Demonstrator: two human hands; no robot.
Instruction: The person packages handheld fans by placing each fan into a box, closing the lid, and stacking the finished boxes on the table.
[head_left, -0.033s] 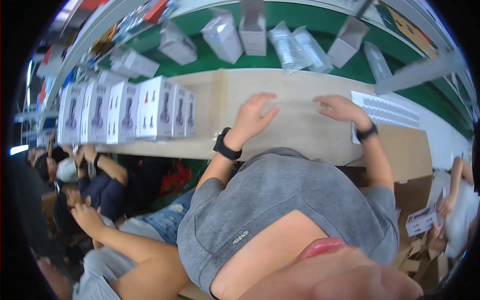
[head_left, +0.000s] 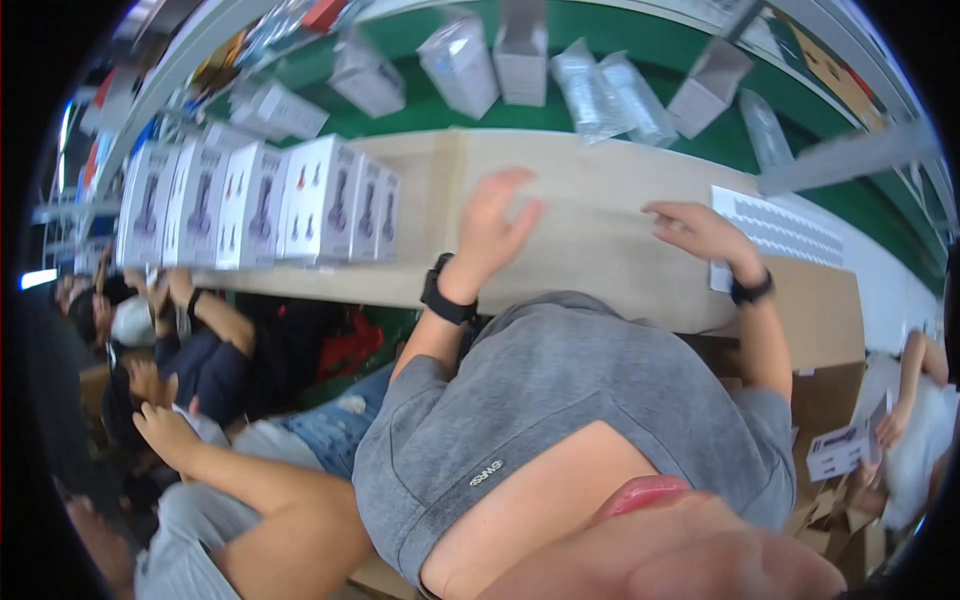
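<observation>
My left hand (head_left: 492, 222) hovers over the light brown worktable (head_left: 590, 265), its thumb apart from the fingers and nothing in it. Motion blurs its fingertips. My right hand (head_left: 700, 232) is above the table too, fingers stretched toward the left and holding nothing. Next to it lies a white sheet of labels (head_left: 785, 232), partly behind my wrist. To the left of my left hand stands a row of white printed boxes (head_left: 320, 200) with pictures of a purple device on them.
On the green surface behind the table are open white boxes (head_left: 522, 75) and clear plastic-wrapped packs (head_left: 590, 95). An open cardboard carton (head_left: 815, 315) stands at my right. Co-workers sit at the left, and another at the right holds a white box (head_left: 840, 452).
My hands have drawn a little farther apart: the left has shifted left and the right slightly to the right. The whole view has shifted a bit. Both hands remain without anything in them.
</observation>
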